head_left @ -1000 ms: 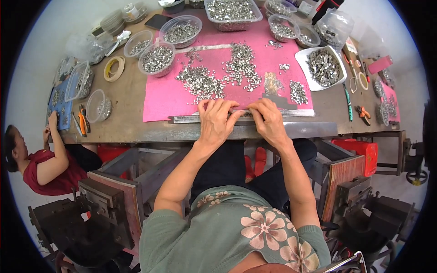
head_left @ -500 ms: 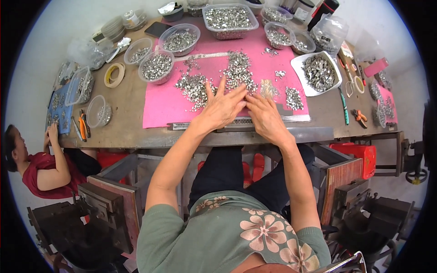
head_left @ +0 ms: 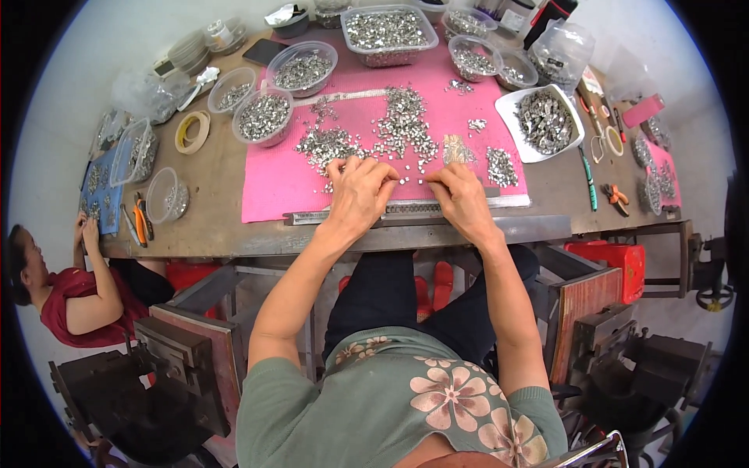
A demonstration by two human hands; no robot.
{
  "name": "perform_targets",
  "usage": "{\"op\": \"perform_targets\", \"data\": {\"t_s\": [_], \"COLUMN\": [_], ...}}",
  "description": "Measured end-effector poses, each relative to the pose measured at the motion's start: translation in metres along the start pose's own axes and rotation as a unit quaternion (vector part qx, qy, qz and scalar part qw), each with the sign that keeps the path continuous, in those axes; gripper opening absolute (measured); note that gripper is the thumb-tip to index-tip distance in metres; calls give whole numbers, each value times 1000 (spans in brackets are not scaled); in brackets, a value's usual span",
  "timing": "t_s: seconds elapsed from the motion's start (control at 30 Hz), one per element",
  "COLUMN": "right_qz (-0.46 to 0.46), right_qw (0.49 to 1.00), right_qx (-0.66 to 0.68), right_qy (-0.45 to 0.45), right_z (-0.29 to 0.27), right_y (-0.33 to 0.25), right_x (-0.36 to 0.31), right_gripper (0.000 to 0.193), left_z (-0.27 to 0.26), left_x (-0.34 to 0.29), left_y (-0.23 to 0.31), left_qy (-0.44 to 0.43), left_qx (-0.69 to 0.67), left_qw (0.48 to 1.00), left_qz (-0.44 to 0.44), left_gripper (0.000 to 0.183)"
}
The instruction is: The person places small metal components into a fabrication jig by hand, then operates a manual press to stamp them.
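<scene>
On the pink mat (head_left: 269,191) my left hand (head_left: 359,191) is curled, thumb and forefinger closed together at the edge of a pile of small shiny metal pieces (head_left: 328,147). Across a narrow gap, my right hand (head_left: 462,195) has its fingers drawn into a pinch. A few loose metal pieces (head_left: 403,180) lie between the two hands; what either pinch holds is too small to make out. In front of the hands runs a long toothed metal strip (head_left: 409,209) at the mat's near edge. Beyond them spreads a larger pile of metal pieces (head_left: 404,121).
Clear tubs of metal pieces (head_left: 264,117) and a big rectangular tub (head_left: 388,35) stand behind. To the right sits a white dish of darker pieces (head_left: 544,121), with orange-handled pliers (head_left: 616,199). At left are tape (head_left: 192,132), more pliers (head_left: 140,218) and a co-worker (head_left: 78,288).
Both hands have moved apart and curled from flat, spread fingers into pinches. A gap with loose metal pieces now shows between them.
</scene>
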State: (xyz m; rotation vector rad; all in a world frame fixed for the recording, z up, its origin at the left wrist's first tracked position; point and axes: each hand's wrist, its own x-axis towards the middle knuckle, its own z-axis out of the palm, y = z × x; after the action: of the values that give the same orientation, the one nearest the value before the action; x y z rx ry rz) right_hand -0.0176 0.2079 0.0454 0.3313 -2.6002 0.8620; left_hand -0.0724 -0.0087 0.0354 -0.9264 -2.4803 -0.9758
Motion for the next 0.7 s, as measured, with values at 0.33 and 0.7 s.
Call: {"op": "perform_targets", "data": {"t_s": [0.33, 0.7], "right_qz": [16, 21], "right_qw": [996, 999], "right_qx": [-86, -23], "right_qy": [13, 10], "right_z": [27, 20], "right_y": [-2, 1], "right_x": [2, 1], "right_gripper": [10, 7], "left_z": [13, 10], "left_x": [5, 20], "left_y": [-3, -17], "left_qy": [-28, -79], "left_qx": [55, 3], "left_qw": [998, 996], "left_qz": [13, 38], "left_gripper": [9, 11]}}
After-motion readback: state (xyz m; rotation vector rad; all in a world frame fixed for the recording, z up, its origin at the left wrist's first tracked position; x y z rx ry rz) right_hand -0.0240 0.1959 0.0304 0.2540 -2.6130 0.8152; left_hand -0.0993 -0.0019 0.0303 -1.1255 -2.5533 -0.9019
